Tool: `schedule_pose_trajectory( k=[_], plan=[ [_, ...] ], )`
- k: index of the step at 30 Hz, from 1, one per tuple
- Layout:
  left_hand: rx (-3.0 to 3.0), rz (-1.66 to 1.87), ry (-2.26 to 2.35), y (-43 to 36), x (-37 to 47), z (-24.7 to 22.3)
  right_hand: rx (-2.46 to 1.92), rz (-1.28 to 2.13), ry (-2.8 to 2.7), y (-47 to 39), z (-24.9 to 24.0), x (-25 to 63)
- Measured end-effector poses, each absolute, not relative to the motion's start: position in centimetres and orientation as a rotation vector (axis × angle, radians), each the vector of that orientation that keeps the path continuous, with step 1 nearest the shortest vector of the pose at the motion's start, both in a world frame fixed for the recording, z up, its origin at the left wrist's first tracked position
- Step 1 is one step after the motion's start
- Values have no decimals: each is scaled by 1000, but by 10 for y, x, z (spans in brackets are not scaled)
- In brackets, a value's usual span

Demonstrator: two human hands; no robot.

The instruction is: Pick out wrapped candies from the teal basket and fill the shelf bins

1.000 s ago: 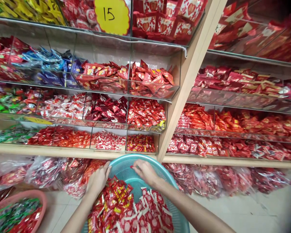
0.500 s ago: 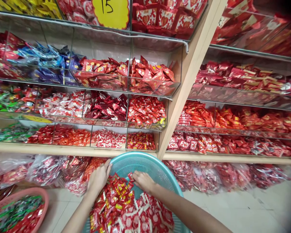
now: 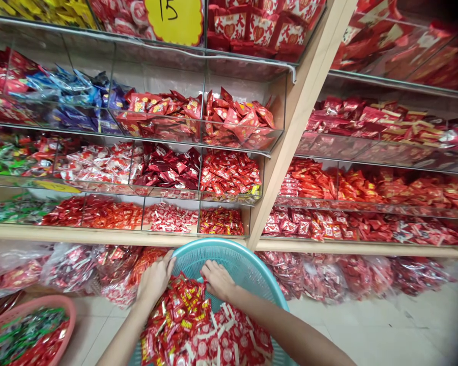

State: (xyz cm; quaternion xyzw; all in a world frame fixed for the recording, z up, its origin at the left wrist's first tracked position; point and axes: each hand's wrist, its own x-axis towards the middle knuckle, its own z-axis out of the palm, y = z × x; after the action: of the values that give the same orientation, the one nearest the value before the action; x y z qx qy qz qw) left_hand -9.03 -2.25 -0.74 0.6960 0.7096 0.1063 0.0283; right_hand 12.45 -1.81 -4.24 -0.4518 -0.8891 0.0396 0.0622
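A turquoise mesh plastic basket (image 3: 248, 262) stands at the foot of the shelves. My left hand (image 3: 156, 278) is closed on its far left rim, with the fingers wrapped over the edge. Inside the basket lie red packets with yellow lettering (image 3: 187, 302) on the left and red-and-white packets (image 3: 229, 338) on the right. My right hand (image 3: 218, 279) is inside the basket, at the far edge of the pile of yellow-lettered packets. Its fingers are curled downward, and anything in them is hidden.
Shelves with clear compartments (image 3: 171, 217) of wrapped sweets rise ahead, divided by a wooden upright (image 3: 286, 147). Bulging plastic bags (image 3: 324, 277) sit below them on the tiled floor (image 3: 366, 335). A pink basket (image 3: 70, 312) with green and red packets stands at the lower left.
My right hand has shifted slightly left and up inside the basket. A red packet that showed at its fingertips is now mostly hidden. My left hand stays on the rim.
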Motion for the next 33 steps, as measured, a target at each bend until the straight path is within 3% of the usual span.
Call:
schedule_pose_trajectory(
  k=[6,19,33],
  plan=[
    [2145,315,2202,-23,-90,-6,-1488,352,-2555,-7,-56,116],
    [2138,306,2201,-24,-89,-5,-1234,328,-2819,2,-48,148],
    [2167,286,2208,-23,-90,-7,-1486,504,-2765,-7,-40,156]
  ],
)
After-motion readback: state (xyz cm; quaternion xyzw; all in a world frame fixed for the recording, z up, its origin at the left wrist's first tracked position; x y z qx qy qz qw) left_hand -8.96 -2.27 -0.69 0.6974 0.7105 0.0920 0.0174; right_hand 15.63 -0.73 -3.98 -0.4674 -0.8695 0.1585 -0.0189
